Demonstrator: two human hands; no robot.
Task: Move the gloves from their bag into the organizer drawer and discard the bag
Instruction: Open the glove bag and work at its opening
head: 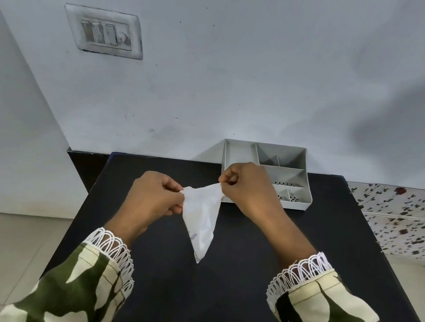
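Observation:
A small white plastic bag [201,218] hangs in the air above the black table [216,295], stretched between both hands at its top edge. My left hand [152,196] pinches the bag's left top corner. My right hand [249,189] pinches the right top corner, slightly higher. The bag's lower tip points down toward the table. The gloves inside are not visible through the plastic. A grey organizer drawer [297,195] with several compartments sits at the table's far edge, just behind my right hand, which hides part of it.
A white wall rises right behind the table, with a switch plate [105,32] at upper left. A floral-patterned surface [410,222] lies to the right of the table. Tiled floor [4,255] shows to the left.

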